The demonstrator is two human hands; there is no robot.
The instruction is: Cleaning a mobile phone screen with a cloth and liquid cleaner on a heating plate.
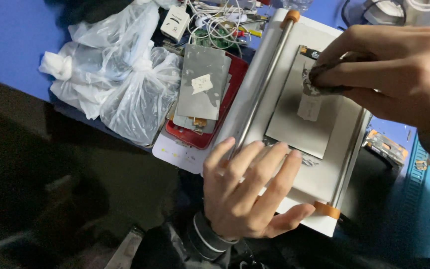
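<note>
Left hand (pixel 247 187) lies flat, fingers spread, steadying the white platform (pixel 319 179) at six o'clock; right hand (pixel 394 74) pinches a dark wad (pixel 324 84) on the grey plate (pixel 294 107) at one o'clock; best wiped evenly with light pressure

You've got two hands (pixel 247 192) out, two knotted plastic bags (pixel 140 94), two metal rails (pixel 265 82), one red tray (pixel 232 82).
</note>
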